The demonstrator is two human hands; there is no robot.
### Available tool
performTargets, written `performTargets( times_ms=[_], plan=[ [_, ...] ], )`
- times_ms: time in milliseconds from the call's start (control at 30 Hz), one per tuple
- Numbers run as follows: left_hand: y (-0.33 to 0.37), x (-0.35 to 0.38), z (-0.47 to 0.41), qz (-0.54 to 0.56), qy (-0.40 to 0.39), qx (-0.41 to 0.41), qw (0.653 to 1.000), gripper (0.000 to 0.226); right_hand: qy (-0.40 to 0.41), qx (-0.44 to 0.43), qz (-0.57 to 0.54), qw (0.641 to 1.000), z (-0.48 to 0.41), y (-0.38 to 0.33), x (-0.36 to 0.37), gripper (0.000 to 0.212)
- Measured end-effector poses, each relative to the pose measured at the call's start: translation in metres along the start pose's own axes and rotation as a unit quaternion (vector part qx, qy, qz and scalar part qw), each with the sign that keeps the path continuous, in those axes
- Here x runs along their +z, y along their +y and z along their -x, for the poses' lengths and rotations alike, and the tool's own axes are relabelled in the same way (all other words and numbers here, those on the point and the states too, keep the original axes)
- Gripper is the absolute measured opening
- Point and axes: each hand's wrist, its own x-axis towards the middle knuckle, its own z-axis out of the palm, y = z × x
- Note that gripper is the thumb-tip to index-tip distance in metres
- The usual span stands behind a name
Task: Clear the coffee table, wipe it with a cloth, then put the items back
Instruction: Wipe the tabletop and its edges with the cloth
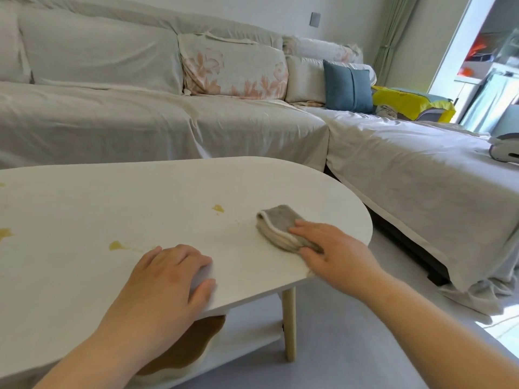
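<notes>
The white oval coffee table (140, 192) fills the lower left. Its top carries yellow-brown stains, one near the middle right (218, 208), one in front (116, 245) and one at the left edge (5, 233). A folded grey and cream cloth (276, 224) lies near the table's right end. My right hand (334, 248) presses flat on the cloth's near part. My left hand (165, 279) rests on the table's front edge, fingers curled over the top and thumb against the rim. No other items stand on the top.
A sheet-covered corner sofa (168, 119) wraps behind and to the right of the table, with a floral cushion (236, 71) and a blue cushion (348, 87). A brown mat (193, 346) lies on the table's lower shelf. A wooden table leg (289, 324) stands on the grey floor.
</notes>
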Motion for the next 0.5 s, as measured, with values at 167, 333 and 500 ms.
performTargets(
  times_ms=[167, 333, 500],
  plan=[
    [-0.001, 0.002, 0.001, 0.026, 0.006, -0.005, 1.0, 0.035, 0.021, 0.227, 0.046, 0.973, -0.049, 0.06, -0.027, 0.039],
    [-0.002, 0.003, -0.003, 0.002, -0.024, -0.061, 0.998, 0.041, 0.013, 0.232, 0.071, 0.97, -0.086, 0.039, -0.005, 0.04],
    [0.004, 0.004, -0.018, -0.06, -0.015, -0.06, 0.996, 0.038, -0.006, 0.069, 0.03, 0.997, -0.102, 0.029, 0.003, 0.042]
  ],
)
